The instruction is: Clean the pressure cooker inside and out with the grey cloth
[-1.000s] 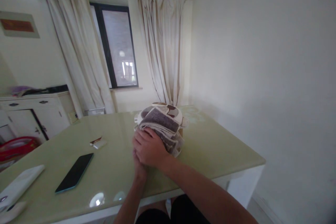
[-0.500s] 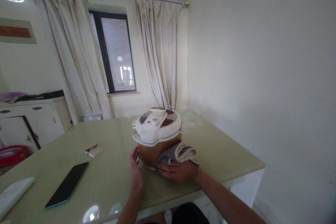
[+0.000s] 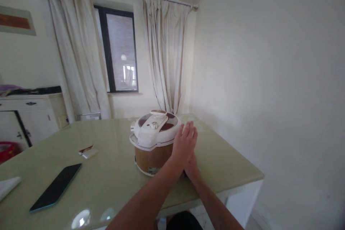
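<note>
An electric pressure cooker point(image 3: 151, 156) with a brown body and a white lid point(image 3: 151, 136) stands upright on the table. My left hand point(image 3: 184, 142) crosses in front of its right side. The fingers of that hand point upward, stretched out, by the edge of the lid; whether they press on it I cannot tell. Lower down, my right hand point(image 3: 191, 167) is close to the cooker's right side, partly behind my left wrist. Its fingers are hidden, and the grey cloth seen earlier does not show.
On the green glossy tabletop point(image 3: 113, 172) lie a dark phone point(image 3: 56, 187), a small white packet point(image 3: 90, 152) and a white object point(image 3: 9, 187) at the left edge. A wall point(image 3: 269, 79) rises on the right; a white cabinet point(image 3: 37, 111) stands at back left.
My left hand has left the cooker's lower left side and moved across to its upper right. The grey cloth has gone out of sight. The cooker's front label now shows.
</note>
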`<state>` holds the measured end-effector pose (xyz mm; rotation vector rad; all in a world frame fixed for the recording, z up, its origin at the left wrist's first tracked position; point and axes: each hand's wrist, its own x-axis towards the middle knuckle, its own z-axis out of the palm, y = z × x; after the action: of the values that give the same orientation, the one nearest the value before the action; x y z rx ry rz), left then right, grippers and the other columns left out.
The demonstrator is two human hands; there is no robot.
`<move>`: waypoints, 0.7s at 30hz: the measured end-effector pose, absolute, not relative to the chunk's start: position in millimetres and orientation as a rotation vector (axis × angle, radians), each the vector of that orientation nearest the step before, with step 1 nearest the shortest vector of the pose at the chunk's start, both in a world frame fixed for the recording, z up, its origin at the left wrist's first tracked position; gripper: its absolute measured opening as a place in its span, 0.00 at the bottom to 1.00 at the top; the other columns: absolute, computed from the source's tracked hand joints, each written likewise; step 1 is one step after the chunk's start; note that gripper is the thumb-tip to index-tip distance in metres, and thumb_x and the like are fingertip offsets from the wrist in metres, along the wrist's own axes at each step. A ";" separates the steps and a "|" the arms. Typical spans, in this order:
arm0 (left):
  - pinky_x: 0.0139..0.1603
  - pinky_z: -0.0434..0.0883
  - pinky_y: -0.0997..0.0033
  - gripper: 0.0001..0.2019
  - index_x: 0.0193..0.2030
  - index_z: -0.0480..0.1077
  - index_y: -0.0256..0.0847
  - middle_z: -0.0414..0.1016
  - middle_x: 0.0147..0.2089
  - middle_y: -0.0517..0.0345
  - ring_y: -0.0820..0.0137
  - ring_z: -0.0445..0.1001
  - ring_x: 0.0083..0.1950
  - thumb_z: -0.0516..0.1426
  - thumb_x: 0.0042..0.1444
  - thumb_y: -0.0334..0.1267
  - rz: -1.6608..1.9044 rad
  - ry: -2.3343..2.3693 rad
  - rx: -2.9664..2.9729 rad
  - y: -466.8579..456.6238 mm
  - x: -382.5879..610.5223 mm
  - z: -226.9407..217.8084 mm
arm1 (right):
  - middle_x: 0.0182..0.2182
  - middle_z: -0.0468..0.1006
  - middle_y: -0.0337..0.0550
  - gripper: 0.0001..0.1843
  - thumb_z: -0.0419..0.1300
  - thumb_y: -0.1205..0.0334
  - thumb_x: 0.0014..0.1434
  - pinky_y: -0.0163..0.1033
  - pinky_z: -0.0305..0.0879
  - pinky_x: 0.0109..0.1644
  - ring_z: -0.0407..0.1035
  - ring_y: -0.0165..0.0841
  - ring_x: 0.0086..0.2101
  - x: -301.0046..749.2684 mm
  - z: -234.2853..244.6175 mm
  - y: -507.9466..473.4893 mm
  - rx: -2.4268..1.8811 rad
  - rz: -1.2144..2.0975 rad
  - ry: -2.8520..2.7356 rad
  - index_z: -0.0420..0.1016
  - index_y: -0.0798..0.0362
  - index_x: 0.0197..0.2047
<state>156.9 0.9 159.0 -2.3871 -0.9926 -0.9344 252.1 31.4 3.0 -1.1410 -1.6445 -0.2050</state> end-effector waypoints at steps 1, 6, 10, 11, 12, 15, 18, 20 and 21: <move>0.77 0.59 0.39 0.28 0.72 0.69 0.39 0.75 0.70 0.38 0.52 0.67 0.75 0.49 0.67 0.27 -0.915 -1.091 -2.337 11.4 163.2 166.8 | 0.58 0.80 0.54 0.27 0.55 0.58 0.69 0.60 0.76 0.61 0.74 0.50 0.61 256.1 0.1 30.8 -1.136 -0.167 -1.603 0.70 0.43 0.70; 0.71 0.63 0.32 0.24 0.64 0.76 0.28 0.72 0.69 0.24 0.42 0.66 0.75 0.52 0.64 0.23 -0.727 -1.189 -2.332 35.1 156.1 173.7 | 0.62 0.79 0.51 0.30 0.61 0.49 0.66 0.59 0.73 0.67 0.74 0.47 0.62 268.5 -14.1 27.7 -1.060 0.212 -1.432 0.71 0.45 0.69; 0.71 0.63 0.34 0.23 0.63 0.77 0.27 0.70 0.70 0.24 0.42 0.65 0.76 0.51 0.64 0.23 -0.653 -1.092 -2.399 23.4 135.6 176.3 | 0.64 0.78 0.49 0.29 0.62 0.46 0.65 0.64 0.67 0.70 0.73 0.51 0.64 269.6 -15.4 25.5 -1.108 0.427 -1.322 0.75 0.40 0.67; 0.72 0.63 0.34 0.24 0.63 0.77 0.29 0.71 0.70 0.25 0.43 0.64 0.76 0.51 0.64 0.23 -0.663 -1.063 -2.424 19.0 128.7 177.4 | 0.64 0.79 0.50 0.28 0.62 0.46 0.65 0.63 0.67 0.71 0.73 0.52 0.63 269.8 -14.1 24.9 -1.108 0.469 -1.304 0.76 0.40 0.66; 0.73 0.61 0.33 0.24 0.63 0.76 0.31 0.70 0.71 0.26 0.43 0.63 0.77 0.51 0.65 0.24 -0.682 -1.025 -2.458 14.4 120.3 178.1 | 0.63 0.79 0.50 0.27 0.61 0.46 0.65 0.62 0.67 0.71 0.73 0.52 0.63 269.6 -12.3 24.6 -1.104 0.507 -1.285 0.77 0.41 0.65; 0.74 0.60 0.32 0.23 0.64 0.76 0.36 0.69 0.73 0.31 0.44 0.61 0.78 0.51 0.67 0.27 -0.692 -0.901 -2.568 2.2 83.8 178.0 | 0.61 0.80 0.52 0.26 0.59 0.47 0.65 0.60 0.68 0.70 0.74 0.52 0.62 261.7 -1.3 26.2 -1.076 0.595 -1.245 0.79 0.45 0.62; 0.73 0.63 0.33 0.22 0.66 0.75 0.44 0.71 0.73 0.39 0.46 0.62 0.78 0.49 0.71 0.31 -0.606 -0.787 -2.606 -4.6 36.0 176.2 | 0.60 0.81 0.50 0.25 0.58 0.50 0.64 0.57 0.66 0.70 0.74 0.48 0.61 238.9 21.6 36.0 -0.971 0.644 -1.256 0.78 0.47 0.62; 0.72 0.65 0.35 0.21 0.65 0.75 0.46 0.73 0.71 0.43 0.49 0.65 0.77 0.51 0.71 0.30 -0.572 -0.664 -2.559 -6.3 6.0 176.5 | 0.58 0.82 0.48 0.25 0.56 0.51 0.63 0.53 0.67 0.68 0.75 0.45 0.59 220.5 44.6 49.6 -0.888 0.680 -1.221 0.77 0.49 0.60; 0.72 0.66 0.37 0.21 0.65 0.75 0.46 0.74 0.71 0.44 0.50 0.67 0.76 0.52 0.70 0.29 -0.569 -0.588 -2.509 -7.0 -6.4 177.4 | 0.56 0.83 0.48 0.24 0.55 0.51 0.63 0.52 0.69 0.66 0.76 0.44 0.56 212.4 58.1 58.5 -0.868 0.700 -1.177 0.78 0.49 0.58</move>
<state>-6.4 -7.0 177.4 -2.5087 -0.5883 -0.5690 212.4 58.5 58.1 -0.8679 -1.1766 0.7002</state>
